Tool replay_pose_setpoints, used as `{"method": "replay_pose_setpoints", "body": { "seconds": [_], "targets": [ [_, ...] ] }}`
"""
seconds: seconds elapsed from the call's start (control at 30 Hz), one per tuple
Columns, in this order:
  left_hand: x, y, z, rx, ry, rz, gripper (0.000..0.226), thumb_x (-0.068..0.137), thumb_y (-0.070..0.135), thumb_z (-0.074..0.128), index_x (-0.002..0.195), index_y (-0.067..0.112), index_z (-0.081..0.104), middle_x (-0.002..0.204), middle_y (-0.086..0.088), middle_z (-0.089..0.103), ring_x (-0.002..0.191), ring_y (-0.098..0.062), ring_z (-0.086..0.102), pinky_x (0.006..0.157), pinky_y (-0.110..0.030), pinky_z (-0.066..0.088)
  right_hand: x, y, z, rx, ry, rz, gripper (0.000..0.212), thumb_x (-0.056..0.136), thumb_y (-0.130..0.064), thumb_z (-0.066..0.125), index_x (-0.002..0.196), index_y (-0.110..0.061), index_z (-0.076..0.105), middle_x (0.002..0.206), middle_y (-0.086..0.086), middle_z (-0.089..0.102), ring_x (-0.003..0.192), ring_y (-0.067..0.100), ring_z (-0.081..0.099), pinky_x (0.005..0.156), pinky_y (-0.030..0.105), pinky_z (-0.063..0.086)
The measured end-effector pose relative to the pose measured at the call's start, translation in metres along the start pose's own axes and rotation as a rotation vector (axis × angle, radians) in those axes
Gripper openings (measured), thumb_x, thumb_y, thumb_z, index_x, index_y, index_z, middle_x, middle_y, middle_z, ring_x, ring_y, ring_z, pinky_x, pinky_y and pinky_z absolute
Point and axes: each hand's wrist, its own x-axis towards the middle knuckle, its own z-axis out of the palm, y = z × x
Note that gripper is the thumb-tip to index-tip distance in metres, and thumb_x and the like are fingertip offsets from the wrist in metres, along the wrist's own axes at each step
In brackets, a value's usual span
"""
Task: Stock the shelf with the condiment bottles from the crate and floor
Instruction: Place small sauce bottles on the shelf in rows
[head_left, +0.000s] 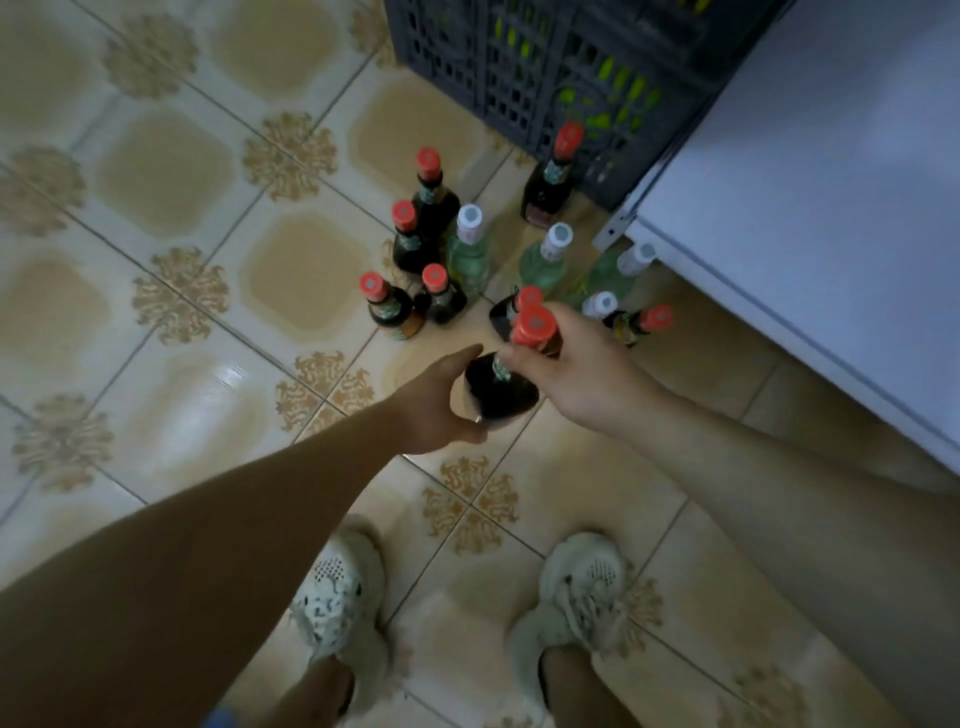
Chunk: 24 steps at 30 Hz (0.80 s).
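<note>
- R hand is gripping the bottle by its neck, just under the red cap. Fingers are curling tight round it.
- L hand is cupping the same bottle's dark body from the left. Thumb is lying over the shoulder and fingers are curling underneath, so it's half closed, not flat.
- Both hands are clamping that one bottle, close together w/ the bottle btwn them, over the floor in front of the shoes.
- Whether its base is touching the tile: can't tell (L hand is covering that part).
- Dark bottles w/ red caps are standing in a cluster on the floor beyond the hands. One is standing at the crate's corner, one is sitting just behind the held cap, and one is leaning near the white unit.
- Clear bottles w/ white caps are standing btwn the dark cluster and the white unit. The nearest one is mostly hiding behind R hand.
- Crate is sitting at the top, cut off by the frame edge. Yellow-green shapes are showing thru its lattice, too blurred to name.
- White unit is filling the right side, cut off at top & right.
- Labels are blurring, unreadable.
</note>
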Motion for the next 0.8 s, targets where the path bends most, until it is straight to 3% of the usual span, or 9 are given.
{"method": "replay_pose_setpoints", "body": {
  "seconds": [0.2, 0.33, 0.47, 0.57, 0.67, 0.73, 0.8],
  "targets": [
    [-0.175, 0.114, -0.071, -0.091, -0.025, 0.223, 0.082, 0.074, 0.014, 0.078, 0.133, 0.039, 0.027, 0.122, 0.014, 0.050, 0.118, -0.011, 0.047, 0.090, -0.024, 0.035, -0.131, -0.171, -0.091, 0.165, 0.274, -0.013, 0.008, 0.090, -0.038, 0.060, 0.086, -0.035, 0.053, 0.086, -0.018, 0.057, 0.081, 0.000, 0.054, 0.074, 0.027, 0.042],
    [-0.290, 0.201, -0.122, -0.193, -0.052, 0.382, 0.084, 0.072, 0.013, 0.079, 0.133, 0.042, 0.028, 0.119, 0.008, 0.050, 0.107, -0.015, 0.056, 0.088, -0.033, 0.049, -0.219, -0.284, -0.142, 0.322, 0.584, -0.019, 0.017, 0.086, -0.051, 0.056, 0.079, -0.035, 0.058, 0.089, -0.007, 0.064, 0.088, 0.020, 0.064, 0.088, 0.048, 0.052],
    [-0.389, 0.276, -0.158, -0.257, -0.225, 0.533, 0.087, 0.072, -0.005, 0.073, 0.137, 0.034, 0.031, 0.101, -0.002, 0.059, 0.066, -0.002, 0.062, 0.056, -0.016, 0.047, -0.295, -0.364, -0.187, 0.466, 0.797, -0.085, 0.043, 0.063, -0.072, 0.050, 0.074, -0.032, 0.064, 0.095, 0.004, 0.068, 0.097, 0.031, 0.065, 0.092, 0.056, 0.049],
    [-0.444, 0.323, -0.166, -0.222, -0.261, 0.653, 0.096, 0.059, -0.001, 0.069, 0.139, 0.036, 0.032, 0.102, -0.007, 0.061, 0.076, -0.009, 0.062, 0.064, -0.024, 0.050, -0.355, -0.407, -0.217, 0.523, 0.891, -0.186, 0.039, 0.076, -0.067, 0.051, 0.080, -0.031, 0.064, 0.100, 0.002, 0.068, 0.101, 0.026, 0.066, 0.096, 0.052, 0.049],
    [-0.489, 0.368, -0.154, -0.234, -0.277, 0.723, 0.100, 0.051, 0.005, 0.078, 0.134, 0.040, 0.035, 0.107, -0.009, 0.064, 0.085, -0.018, 0.067, 0.071, -0.037, 0.053, -0.412, -0.433, -0.244, 0.636, 0.916, -0.296, 0.027, 0.098, -0.042, 0.044, 0.087, -0.024, 0.061, 0.094, 0.001, 0.068, 0.097, 0.023, 0.068, 0.096, 0.046, 0.051],
    [-0.517, 0.393, -0.135, -0.228, -0.252, 0.780, 0.092, 0.059, 0.002, 0.081, 0.130, 0.040, 0.037, 0.107, -0.005, 0.066, 0.088, -0.017, 0.069, 0.074, -0.034, 0.053, -0.448, -0.441, -0.260, 0.638, 0.950, -0.335, 0.029, 0.095, -0.046, 0.048, 0.089, -0.021, 0.062, 0.095, 0.005, 0.070, 0.098, 0.025, 0.067, 0.096, 0.047, 0.050],
    [-0.544, 0.418, -0.110, -0.222, -0.168, 0.867, 0.079, 0.067, 0.002, 0.081, 0.115, 0.049, 0.040, 0.108, -0.001, 0.064, 0.087, -0.011, 0.069, 0.074, -0.027, 0.054, -0.482, -0.442, -0.276, 0.481, 0.987, -0.299, 0.035, 0.083, -0.054, 0.059, 0.098, -0.022, 0.060, 0.100, 0.005, 0.066, 0.095, 0.024, 0.065, 0.089, 0.042, 0.053]
  ]
}}
